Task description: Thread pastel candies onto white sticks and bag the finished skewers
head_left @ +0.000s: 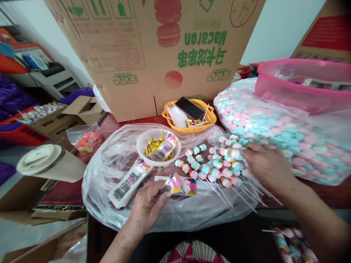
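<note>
My left hand [148, 206] pinches a small printed candy wrapper bag [181, 184] by its left end, low in the middle of the table. My right hand [264, 164] reaches over a pile of marshmallow skewers [216, 166], pastel pink, blue and white on thin white sticks, with its fingers curled onto the pile's right side. Whether it grips one skewer is hidden. A stack of flat wrapper bags [128, 182] lies left of my left hand. A white bowl [144, 146] behind holds gold twist ties and more wrappers.
A clear plastic sheet [109, 160] covers the red table. Behind stand an orange basket [204, 122] with a phone, a large Macaron carton [131, 54], a big bag of loose marshmallows [276, 128] and a pink basket [301, 84]. Cardboard boxes and a lidded cup [46, 162] crowd the left.
</note>
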The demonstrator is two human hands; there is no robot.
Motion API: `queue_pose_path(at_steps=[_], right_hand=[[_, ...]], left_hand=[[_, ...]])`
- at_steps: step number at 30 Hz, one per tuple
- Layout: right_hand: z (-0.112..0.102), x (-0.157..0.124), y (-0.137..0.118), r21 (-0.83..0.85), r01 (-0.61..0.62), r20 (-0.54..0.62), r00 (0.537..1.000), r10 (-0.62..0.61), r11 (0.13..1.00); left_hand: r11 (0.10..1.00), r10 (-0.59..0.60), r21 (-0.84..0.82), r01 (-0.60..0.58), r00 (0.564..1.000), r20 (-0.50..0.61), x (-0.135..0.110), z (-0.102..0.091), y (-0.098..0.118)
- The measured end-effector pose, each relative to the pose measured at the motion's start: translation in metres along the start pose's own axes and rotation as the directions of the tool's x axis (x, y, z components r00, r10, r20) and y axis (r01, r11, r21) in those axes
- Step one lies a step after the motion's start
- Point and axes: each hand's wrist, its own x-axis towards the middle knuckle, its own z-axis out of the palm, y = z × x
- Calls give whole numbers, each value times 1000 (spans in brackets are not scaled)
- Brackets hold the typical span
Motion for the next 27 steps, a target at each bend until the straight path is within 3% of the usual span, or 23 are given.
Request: queue_pose_path(at_steps=[2, 5, 8, 11, 14, 23, 27], right_hand=[[1, -8, 10, 147, 81, -129, 990, -62, 986], [-11, -17, 12, 354, 290, -381, 913, -146, 889], [-33, -21, 0, 366, 375, -493, 854, -164, 852], [-44, -22, -15, 324, 412, -523, 828, -202, 851], [-42, -23, -24, 284, 423, -500, 831, -244, 860], [-37, -29, -23, 249, 453, -465, 831, -305, 856], [-27, -34, -21, 380, 429, -440, 863, -248, 819]], left_hand=[[1000, -15, 12, 15, 1000, 25, 2, -1, 2], [1000, -26, 10, 25, 995, 93, 6, -2, 6], [1000, -17, 1, 17, 992, 123, 10, -1, 12], [1000, -5, -13, 7, 992, 126, 11, -1, 17], [999, -33, -20, 37, 985, 171, 10, -4, 22], [1000, -19, 6, 18, 979, 202, 6, -6, 23], [961, -157, -180, 211, 948, 276, 7, -7, 28]])
